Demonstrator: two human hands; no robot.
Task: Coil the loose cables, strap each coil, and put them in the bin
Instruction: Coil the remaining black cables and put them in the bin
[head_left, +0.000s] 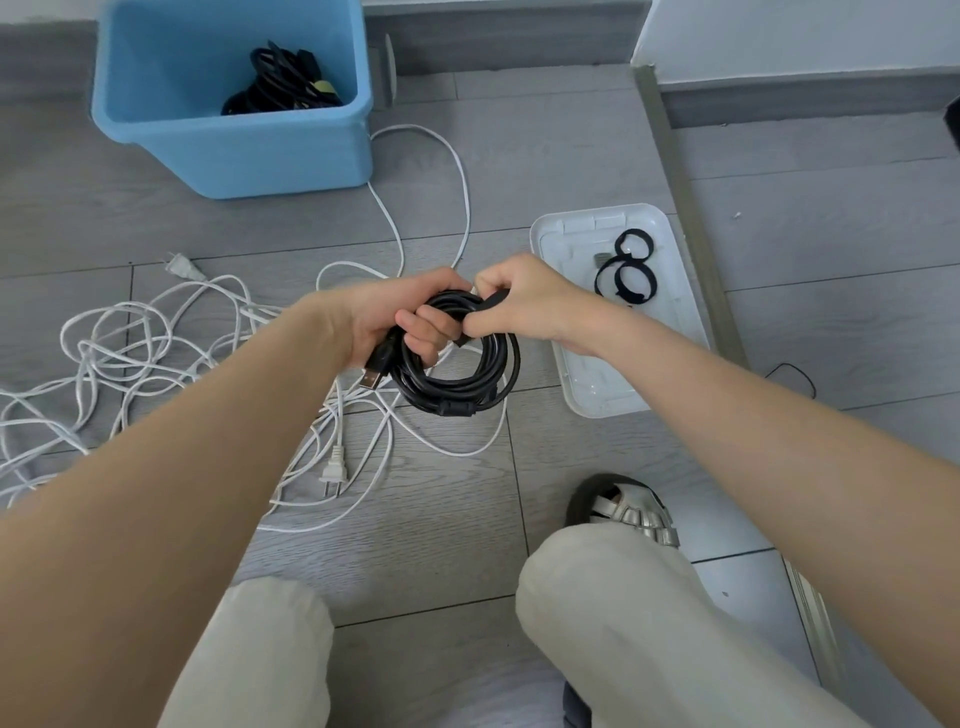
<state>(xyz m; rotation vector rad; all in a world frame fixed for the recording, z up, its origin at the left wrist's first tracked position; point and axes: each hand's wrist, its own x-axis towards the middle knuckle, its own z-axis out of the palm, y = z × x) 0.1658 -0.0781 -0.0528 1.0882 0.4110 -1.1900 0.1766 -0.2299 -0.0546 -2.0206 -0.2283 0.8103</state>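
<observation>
Beige trouser knees (613, 613) and a silver strapped sandal (631, 512) fill the nearest floor, so the person looks to be crouching low, close to the work. Above the knees the left hand (400, 317) is curled around a black cable coil (457, 374), fingers threaded through the loops to stop them springing apart; a USB plug (370, 379) hangs out below the palm. The right hand (524, 301) pinches a black strap (491, 306) at the top of the coil, seemingly wrapping it round the bundle, so I judge this the strapping step.

White power cables (156, 353) sprawl tangled across the grey floor on the left, two plugs showing, not yet coiled. Just beyond the right hand sits a white tray (670, 312) with spare black hook-and-loop straps (631, 265) looped in it, kept within easy reach for the next bundles.

Farthest off, against the wall, the blue bin (234, 145) already holds at least one black coil (280, 83), one bound with what looks like a yellowish tie. It stands a short reach ahead, handy for dropping in each finished coil.
</observation>
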